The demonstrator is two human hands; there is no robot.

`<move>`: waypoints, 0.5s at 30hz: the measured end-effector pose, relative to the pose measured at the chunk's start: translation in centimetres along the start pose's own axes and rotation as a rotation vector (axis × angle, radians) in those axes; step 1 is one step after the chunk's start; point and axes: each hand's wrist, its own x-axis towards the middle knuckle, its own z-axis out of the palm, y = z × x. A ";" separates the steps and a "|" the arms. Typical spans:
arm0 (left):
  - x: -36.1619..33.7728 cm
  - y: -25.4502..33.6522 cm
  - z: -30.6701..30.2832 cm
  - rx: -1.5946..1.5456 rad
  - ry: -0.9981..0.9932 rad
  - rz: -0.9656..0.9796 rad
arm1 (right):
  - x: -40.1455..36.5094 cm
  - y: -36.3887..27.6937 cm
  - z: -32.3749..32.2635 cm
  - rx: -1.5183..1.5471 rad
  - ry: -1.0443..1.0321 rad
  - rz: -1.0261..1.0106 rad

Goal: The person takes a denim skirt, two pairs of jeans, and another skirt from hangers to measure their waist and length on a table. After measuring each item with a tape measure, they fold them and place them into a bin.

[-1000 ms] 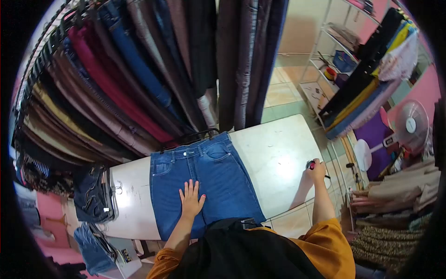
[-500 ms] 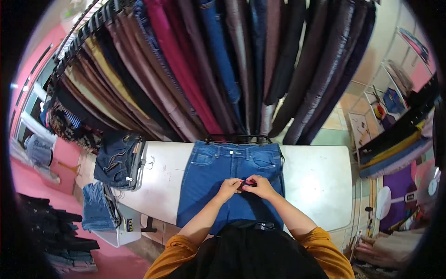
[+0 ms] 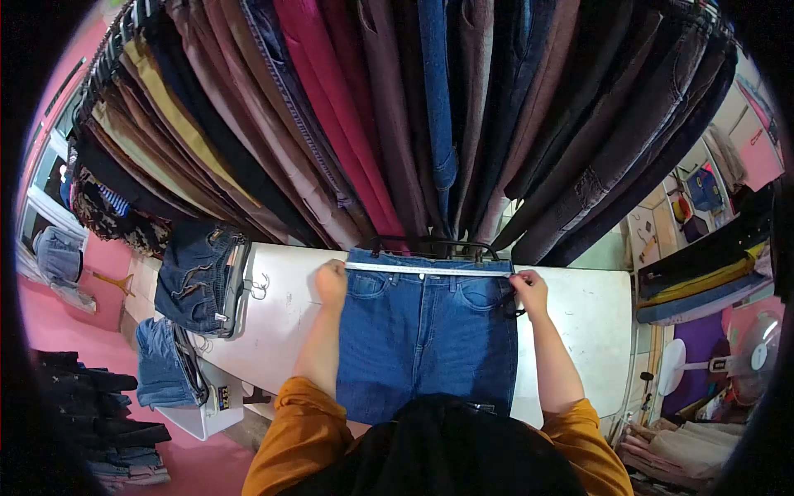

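A pair of blue jeans (image 3: 397,347) lies flat on the white table (image 3: 579,331), waistband away from me. Across the waistband runs a white measuring tape (image 3: 426,270), pulled straight from side to side. My left hand (image 3: 332,283) is closed on the tape's left end, just beyond the jeans' left edge. At the other end my right hand (image 3: 531,291) pinches the tape near the right corner of the waistband. A small black loop (image 3: 516,311) shows just under the right fingers.
Behind the table a rack holds many hanging trousers (image 3: 389,124). Folded dark jeans (image 3: 194,277) lie at the table's left end, with lighter jeans (image 3: 169,364) below on a white bin (image 3: 203,420). A white fan (image 3: 748,355) stands at the right.
My hands were together over the middle of the jeans around a small dark object. Now they are apart at the waistband with the tape stretched between them. The view has shifted slightly.
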 end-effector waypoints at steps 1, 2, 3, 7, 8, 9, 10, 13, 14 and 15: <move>0.5 -0.3 -0.3 -0.004 -0.011 -0.001 | 0.6 0.4 -0.3 0.008 0.059 0.031; 0.8 -0.4 -0.3 0.008 -0.029 -0.013 | 0.9 0.9 -0.6 0.021 0.049 0.115; 1.1 -0.6 -0.1 0.020 -0.048 -0.023 | 0.7 0.8 -0.7 0.015 0.059 0.123; 0.4 -1.0 1.4 0.002 0.003 -0.001 | 0.9 2.0 -0.1 0.017 0.053 0.096; 0.2 -0.8 1.3 -0.019 -0.030 -0.048 | 0.9 2.6 0.0 0.009 0.066 0.065; 0.1 -0.8 1.3 -0.024 -0.046 -0.050 | 0.8 2.5 0.2 0.003 0.077 0.031; 0.2 -0.9 1.4 -0.016 -0.034 -0.047 | 0.5 2.0 0.1 -0.024 0.077 0.033; 0.3 -0.7 1.2 -0.013 -0.029 -0.030 | 0.6 2.1 0.2 -0.008 0.079 0.035; 0.4 -0.5 1.1 -0.012 -0.029 -0.035 | 0.6 2.0 0.2 -0.005 0.085 0.033; 0.4 -0.3 0.9 -0.009 -0.027 -0.038 | 0.6 2.1 0.2 -0.006 0.084 0.032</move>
